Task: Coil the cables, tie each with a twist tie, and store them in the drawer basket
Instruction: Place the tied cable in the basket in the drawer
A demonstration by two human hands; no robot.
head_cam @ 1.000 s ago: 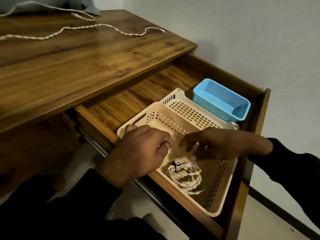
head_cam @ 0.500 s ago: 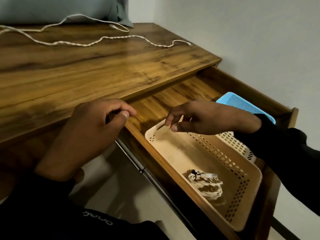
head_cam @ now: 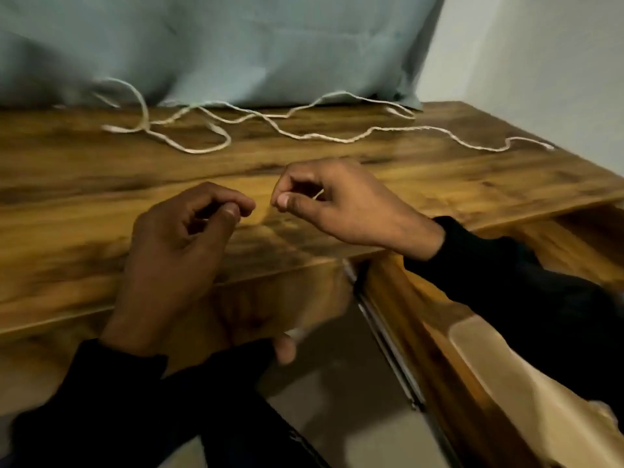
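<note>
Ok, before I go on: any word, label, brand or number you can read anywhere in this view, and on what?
None can be read.
Desk top, loose cables, blue-grey cloth, basket rim: no print shows.
Left hand, right hand and the dark sleeves: no lettering shows; the lower part of the frame is dark and motion-blurred, so any print there could not be made out.

No text, label, brand, number or sign can be read anywhere in this view; the picture is blurred by motion.
</note>
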